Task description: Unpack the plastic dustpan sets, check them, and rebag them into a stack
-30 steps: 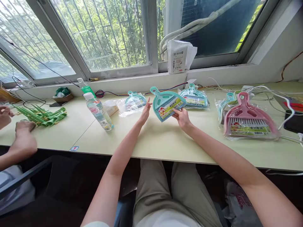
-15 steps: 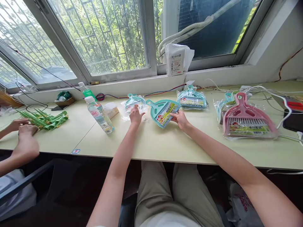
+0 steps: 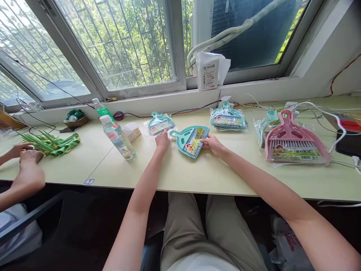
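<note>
A teal dustpan [image 3: 183, 140] with a small brush and a yellow-green label card lies on the table in front of me, its handle pointing left. My right hand [image 3: 213, 144] grips its right edge, thumb and fingers on the label side. Between that handle and a bagged teal dustpan set [image 3: 160, 123] is my left hand [image 3: 163, 141], fingers drawn together at the near edge of the bag. Whether it pinches the plastic is hidden. Another bagged teal set [image 3: 228, 117] rests farther back to the right.
At right lie a pink dustpan set [image 3: 296, 141] in plastic, cables and a dark device [image 3: 348, 143]. Two bottles, the nearer a clear one [image 3: 120, 139], and a tissue pack [image 3: 132, 131] stand left. Farther left, another person's hands [image 3: 29, 154] touch green stalk-like pieces [image 3: 56, 143].
The dustpan in my right hand has come down and slightly left. My left hand has gone from spread fingers to fingers drawn together.
</note>
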The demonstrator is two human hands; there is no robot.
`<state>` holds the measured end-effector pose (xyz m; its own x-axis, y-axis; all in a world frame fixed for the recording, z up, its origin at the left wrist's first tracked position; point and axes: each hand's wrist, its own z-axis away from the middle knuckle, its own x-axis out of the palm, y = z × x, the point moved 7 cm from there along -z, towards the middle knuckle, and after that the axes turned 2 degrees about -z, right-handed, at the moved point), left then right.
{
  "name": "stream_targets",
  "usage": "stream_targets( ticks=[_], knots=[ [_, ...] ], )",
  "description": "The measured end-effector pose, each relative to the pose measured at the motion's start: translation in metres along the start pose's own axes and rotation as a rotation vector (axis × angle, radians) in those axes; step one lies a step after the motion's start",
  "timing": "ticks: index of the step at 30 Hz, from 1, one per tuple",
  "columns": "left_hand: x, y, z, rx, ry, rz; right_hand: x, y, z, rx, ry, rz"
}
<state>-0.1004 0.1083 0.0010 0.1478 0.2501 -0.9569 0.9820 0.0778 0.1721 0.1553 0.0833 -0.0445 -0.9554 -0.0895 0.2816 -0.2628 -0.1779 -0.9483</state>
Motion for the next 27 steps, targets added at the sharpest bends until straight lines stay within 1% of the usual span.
stream_targets(
  ticks=[3,5,7,9,12,16,20,22,25,27],
  knots=[
    [-0.004,-0.004,-0.002,-0.016,0.029,-0.013,-0.003,-0.002,0.000,0.029,0.035,-0.015],
    [-0.010,-0.007,-0.002,-0.041,0.062,0.011,-0.005,-0.003,0.000,0.043,0.057,-0.011],
    [-0.019,-0.009,-0.001,-0.065,0.126,0.098,-0.006,-0.005,0.001,0.049,0.064,-0.004],
    [-0.027,-0.006,0.002,-0.057,0.193,0.234,-0.005,-0.007,0.002,0.041,0.052,0.000],
    [-0.035,0.007,0.008,0.032,0.231,0.429,-0.001,-0.011,0.004,0.001,0.005,-0.013],
    [-0.045,0.031,0.018,0.194,0.273,0.606,0.007,-0.017,0.006,-0.076,-0.071,-0.042],
    [-0.059,0.048,0.027,0.346,0.282,0.775,0.008,-0.020,0.006,-0.137,-0.072,-0.055],
    [-0.066,0.052,0.030,0.395,0.316,0.784,0.006,-0.022,0.005,-0.176,-0.052,-0.080],
    [-0.074,0.049,0.033,0.367,0.484,0.656,0.005,-0.026,0.005,-0.250,-0.051,-0.126],
    [-0.073,0.049,0.033,0.366,0.553,0.570,0.006,-0.027,0.006,-0.285,-0.068,-0.139]
  ],
)
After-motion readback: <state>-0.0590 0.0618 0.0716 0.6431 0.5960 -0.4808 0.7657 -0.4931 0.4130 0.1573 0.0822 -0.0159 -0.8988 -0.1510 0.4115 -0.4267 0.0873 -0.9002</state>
